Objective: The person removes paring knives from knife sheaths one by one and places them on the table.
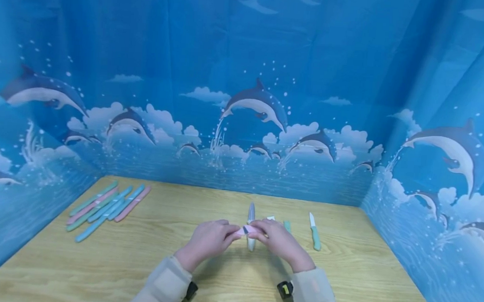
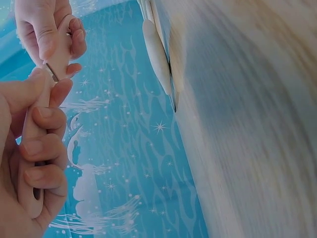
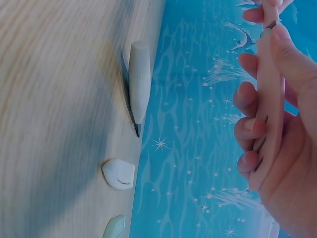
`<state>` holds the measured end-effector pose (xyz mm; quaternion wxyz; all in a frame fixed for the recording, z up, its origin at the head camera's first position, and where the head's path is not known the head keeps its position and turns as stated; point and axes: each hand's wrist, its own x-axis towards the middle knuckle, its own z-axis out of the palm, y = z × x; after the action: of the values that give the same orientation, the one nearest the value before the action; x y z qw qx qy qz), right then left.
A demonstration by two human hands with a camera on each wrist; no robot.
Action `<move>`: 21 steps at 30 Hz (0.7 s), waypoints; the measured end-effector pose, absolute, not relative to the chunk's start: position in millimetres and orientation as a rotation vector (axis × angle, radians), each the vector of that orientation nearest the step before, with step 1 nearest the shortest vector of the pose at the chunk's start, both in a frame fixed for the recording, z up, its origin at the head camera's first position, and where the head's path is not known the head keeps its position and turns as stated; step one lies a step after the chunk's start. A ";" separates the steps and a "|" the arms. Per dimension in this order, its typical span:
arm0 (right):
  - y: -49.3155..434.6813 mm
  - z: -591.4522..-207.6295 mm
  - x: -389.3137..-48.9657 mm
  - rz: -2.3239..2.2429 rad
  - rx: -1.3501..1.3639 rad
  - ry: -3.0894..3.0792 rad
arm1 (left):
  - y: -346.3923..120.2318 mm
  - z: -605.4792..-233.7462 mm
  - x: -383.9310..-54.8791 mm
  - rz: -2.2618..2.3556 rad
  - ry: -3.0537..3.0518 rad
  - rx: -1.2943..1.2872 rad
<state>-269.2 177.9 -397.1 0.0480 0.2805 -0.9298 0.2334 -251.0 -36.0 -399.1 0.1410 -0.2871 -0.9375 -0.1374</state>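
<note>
In the head view my left hand (image 1: pixel 208 237) and right hand (image 1: pixel 277 237) meet above the middle of the table. The left hand grips the pale pink handle (image 2: pixel 30 171) of a small knife, fingers curled round it; a hole shows near its end. My right hand holds a pink knife sheath (image 3: pixel 270 74) with slits in its side. Between the hands a short bit of dark blade (image 2: pixel 52 73) shows; the rest of the blade is hidden. Beneath them on the table lies a white-handled knife (image 3: pixel 140 82), its blade pointing away from me.
A white sheath (image 3: pixel 119 173) and a green sheath (image 1: pixel 287 226) lie right of the white-handled knife. Further right is a bare-bladed green-handled knife (image 1: pixel 315 238). Several green, pink and blue sheathed knives (image 1: pixel 107 209) overlap at the table's left. A dolphin-print curtain (image 1: pixel 241 169) surrounds the table.
</note>
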 end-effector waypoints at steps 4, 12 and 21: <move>179.0 -396.8 -269.0 0.723 0.842 -2.843 | -35.5 -399.1 -251.1 -0.407 -2.713 -0.825; 180.6 -397.2 -269.7 0.749 0.832 -2.849 | -37.0 -400.8 -253.4 -0.412 -2.711 -0.828; 181.5 -395.7 -270.3 0.729 0.846 -2.847 | -39.0 -401.6 -253.9 -0.414 -2.694 -0.833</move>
<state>-270.3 181.5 -395.7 0.0418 0.2764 -0.9301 0.2383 -253.9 -39.0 -401.6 0.1454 -0.2892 -0.9352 -0.1439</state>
